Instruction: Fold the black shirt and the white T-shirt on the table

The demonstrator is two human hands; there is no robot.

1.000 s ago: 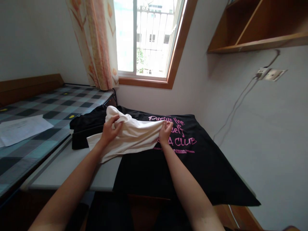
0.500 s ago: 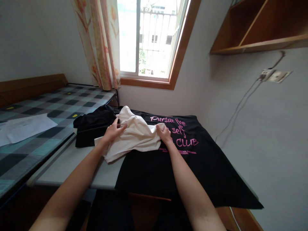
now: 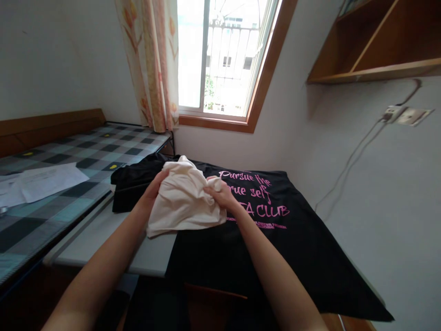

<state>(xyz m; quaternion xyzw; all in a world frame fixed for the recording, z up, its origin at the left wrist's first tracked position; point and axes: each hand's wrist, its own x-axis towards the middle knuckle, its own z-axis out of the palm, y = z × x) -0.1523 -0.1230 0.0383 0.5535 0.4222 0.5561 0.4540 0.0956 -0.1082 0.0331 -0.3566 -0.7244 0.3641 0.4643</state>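
Observation:
A crumpled white cloth [image 3: 188, 197], whose exact kind I cannot make out, hangs between both hands. My left hand [image 3: 155, 186] grips its left edge, with most of the fingers hidden behind the fabric. Bunched folds at the cloth's right side are pinched in my right hand [image 3: 220, 195]. Beneath and to the right, a black T-shirt [image 3: 292, 257] with pink lettering lies spread out over the table. Another dark garment [image 3: 132, 186] lies folded and heaped just beyond my left hand.
A pale tabletop [image 3: 86, 243] shows at the left front. Beside it stands a bed with a checked mattress [image 3: 103, 151] and papers [image 3: 51, 181] on top. A window [image 3: 223, 64] with a curtain [image 3: 155, 69], a wall shelf [image 3: 372, 73] and a socket with cables [image 3: 392, 112] surround the table.
My hands have drawn closer together, gathering the white cloth into a more compact bunch. My left hand has shifted from on top of the cloth to gripping its left edge.

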